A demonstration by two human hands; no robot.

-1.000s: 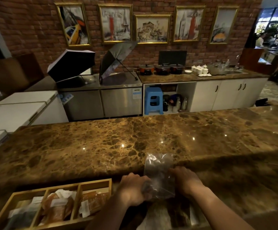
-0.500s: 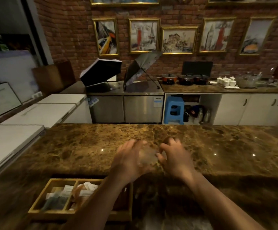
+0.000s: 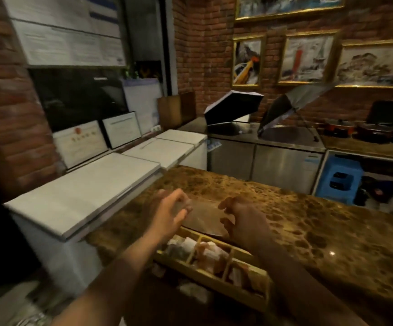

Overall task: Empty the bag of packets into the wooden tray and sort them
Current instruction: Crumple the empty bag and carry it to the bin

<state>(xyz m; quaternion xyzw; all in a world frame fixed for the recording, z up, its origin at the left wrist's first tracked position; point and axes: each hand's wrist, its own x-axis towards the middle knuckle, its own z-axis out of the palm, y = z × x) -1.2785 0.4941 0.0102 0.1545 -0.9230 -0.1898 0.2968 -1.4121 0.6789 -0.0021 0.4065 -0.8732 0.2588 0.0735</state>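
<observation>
Holding the clear bag (image 3: 203, 215) stretched between both hands above the marble counter (image 3: 320, 231), I pinch its left edge with my left hand (image 3: 171, 211) and its right edge with my right hand (image 3: 242, 222). Just below, at lower centre, sits the wooden tray (image 3: 214, 276), packets (image 3: 208, 255) lying in its compartments. White chest freezers (image 3: 92, 191) fill the left; framed pictures (image 3: 306, 57) hang upper right.
</observation>
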